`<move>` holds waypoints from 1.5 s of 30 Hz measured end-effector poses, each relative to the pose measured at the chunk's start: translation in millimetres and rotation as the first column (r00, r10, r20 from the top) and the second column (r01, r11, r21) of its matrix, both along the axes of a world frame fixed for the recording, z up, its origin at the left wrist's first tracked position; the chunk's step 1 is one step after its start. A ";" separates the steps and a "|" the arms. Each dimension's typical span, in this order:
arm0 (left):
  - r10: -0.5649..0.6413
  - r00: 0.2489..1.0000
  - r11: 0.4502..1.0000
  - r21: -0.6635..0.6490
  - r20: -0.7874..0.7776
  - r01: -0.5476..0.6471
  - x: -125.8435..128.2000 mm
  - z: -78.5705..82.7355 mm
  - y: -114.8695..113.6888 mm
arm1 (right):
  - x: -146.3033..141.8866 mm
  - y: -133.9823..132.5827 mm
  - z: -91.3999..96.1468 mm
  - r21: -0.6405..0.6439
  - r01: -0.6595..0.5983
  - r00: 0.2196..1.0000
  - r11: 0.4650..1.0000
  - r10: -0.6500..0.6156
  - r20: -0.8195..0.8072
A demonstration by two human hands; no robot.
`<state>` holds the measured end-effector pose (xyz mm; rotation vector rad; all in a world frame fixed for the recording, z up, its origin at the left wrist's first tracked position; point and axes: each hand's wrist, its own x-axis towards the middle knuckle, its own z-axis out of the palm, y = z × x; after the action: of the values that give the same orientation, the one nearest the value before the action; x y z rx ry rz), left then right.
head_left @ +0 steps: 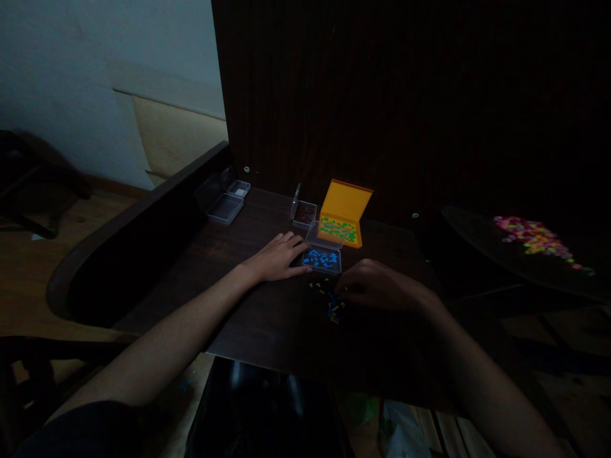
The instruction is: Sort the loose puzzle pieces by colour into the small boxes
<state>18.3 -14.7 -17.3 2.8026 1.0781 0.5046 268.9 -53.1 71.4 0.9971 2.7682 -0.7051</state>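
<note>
A clear plastic box (310, 267) with small blue pieces (322, 257) in it stands on the dark table with its lid raised. My left hand (282, 257) lies flat with fingers spread, its fingertips and thumb at the box's left side. Just in front of the box is a loose scatter of small yellow and blue pieces (333, 312). My right hand (367, 283) is over the right edge of this scatter, fingers curled down and pinched. Whatever its fingertips hold, if anything, is hidden in the dim light.
Behind stands an orange box (347, 198), lid up, with green pieces inside. Beside it is a clear box (304, 215) of dark reddish pieces. Two clear boxes, one larger (225, 208), one smaller (238, 188), are at the back left. Colourful pieces (534, 236) lie on a surface at right.
</note>
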 end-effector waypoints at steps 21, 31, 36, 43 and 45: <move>0.005 1.000 0.999 -0.054 0.030 -0.004 -0.3 1.1 -2.3 | -5.2 5.6 -13.9 0.076 0.109 0.993 0.991 -0.105 -0.060; 0.028 0.993 0.993 -0.121 0.112 -0.015 0.6 3.6 -5.0 | -42.5 50.1 -23.8 0.202 0.143 0.983 0.969 -0.163 0.088; 0.023 0.989 0.990 -0.142 0.149 -0.002 -0.5 3.6 -6.7 | -51.0 53.7 -39.4 0.300 0.077 0.962 0.951 -0.150 0.228; 0.029 0.987 0.986 -0.165 0.158 -0.003 0.2 3.0 -7.3 | -52.7 55.1 -55.1 0.344 0.048 0.962 0.938 -0.135 0.236; 0.029 0.986 0.986 -0.168 0.164 -0.001 0.3 3.0 -7.2 | -52.1 53.3 -54.2 0.352 0.049 0.960 0.935 -0.141 0.241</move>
<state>18.6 -21.9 -14.2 2.5591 1.0546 0.6072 216.9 0.1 17.2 1.1942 2.6670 -0.0791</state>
